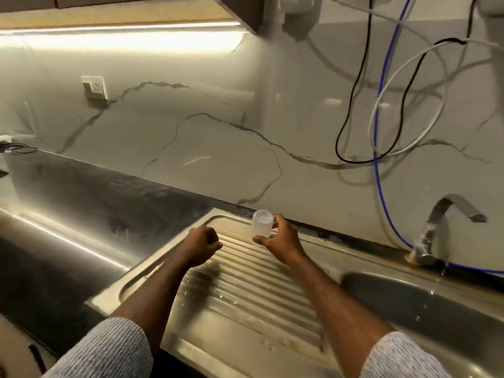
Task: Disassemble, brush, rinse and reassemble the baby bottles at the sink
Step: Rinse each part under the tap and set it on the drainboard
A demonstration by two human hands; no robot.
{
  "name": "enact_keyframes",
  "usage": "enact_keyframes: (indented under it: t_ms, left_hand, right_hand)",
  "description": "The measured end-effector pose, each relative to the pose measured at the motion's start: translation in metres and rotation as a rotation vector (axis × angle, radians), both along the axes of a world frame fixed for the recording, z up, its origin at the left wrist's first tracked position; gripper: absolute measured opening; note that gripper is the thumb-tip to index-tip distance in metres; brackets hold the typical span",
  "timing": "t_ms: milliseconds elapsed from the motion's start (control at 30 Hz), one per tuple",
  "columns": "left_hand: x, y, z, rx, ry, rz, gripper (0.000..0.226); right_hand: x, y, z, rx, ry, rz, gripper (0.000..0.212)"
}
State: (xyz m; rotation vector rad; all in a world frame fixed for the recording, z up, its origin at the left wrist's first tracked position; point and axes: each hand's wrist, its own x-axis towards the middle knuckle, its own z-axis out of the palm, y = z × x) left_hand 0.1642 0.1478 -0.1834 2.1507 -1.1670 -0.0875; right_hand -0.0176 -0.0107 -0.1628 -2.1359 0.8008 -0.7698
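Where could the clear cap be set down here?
The ribbed steel drainboard is bare between the forearms and toward its near edge. The dark countertop left of it looks free. Space is tightest where the right hand holds the translucent plastic cap.

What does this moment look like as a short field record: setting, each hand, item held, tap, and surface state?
setting: steel sink unit with ribbed drainboard and basin, marble-look backsplash behind
left hand: curled into a fist above the drainboard, nothing visible in it
right hand: grips a translucent plastic bottle part near the drainboard's far edge
item held: small, cup-shaped, closed end up; exact part cannot be told
tap: at the basin's back edge; no running water visible
surface state: water droplets on the drainboard
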Motion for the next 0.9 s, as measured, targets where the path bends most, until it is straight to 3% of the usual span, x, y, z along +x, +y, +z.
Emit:
enact_keyframes:
  t_ms: [433, 900]
  left_hand:
    - [0.077, -0.018, -0.016, 0.051, 0.032, 0.015, 0.011]
    - [0.071, -0.024, -0.012, 0.032, 0.039, -0.032, 0.016]
  right_hand:
    - [0.144, -0.014, -0.015, 0.038, 0.032, -0.015, 0.060]
    - [0.156, -0.029, -0.035, 0.061, 0.126, -0.055, 0.068]
